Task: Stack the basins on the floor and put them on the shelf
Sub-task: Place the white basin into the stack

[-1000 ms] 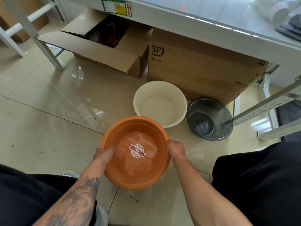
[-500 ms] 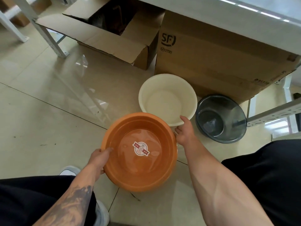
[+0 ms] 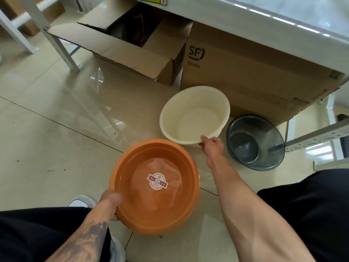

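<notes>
An orange basin with a round sticker inside is held just above the tiled floor, my left hand gripping its near-left rim. Beyond it a cream basin stands on the floor, tipped slightly up. My right hand is closed on its near rim, thumb inside. A dark grey translucent basin rests on the floor to the right of the cream one. The white shelf runs across the top of the view.
An open cardboard box and a closed box marked SF sit under the shelf behind the basins. White metal shelf legs stand at the left, rails at the right. My knees and a shoe are close below.
My right hand let go of the orange basin's right rim, reached forward and took hold of the cream basin's near rim. The left hand slid toward the orange basin's near-left edge.
</notes>
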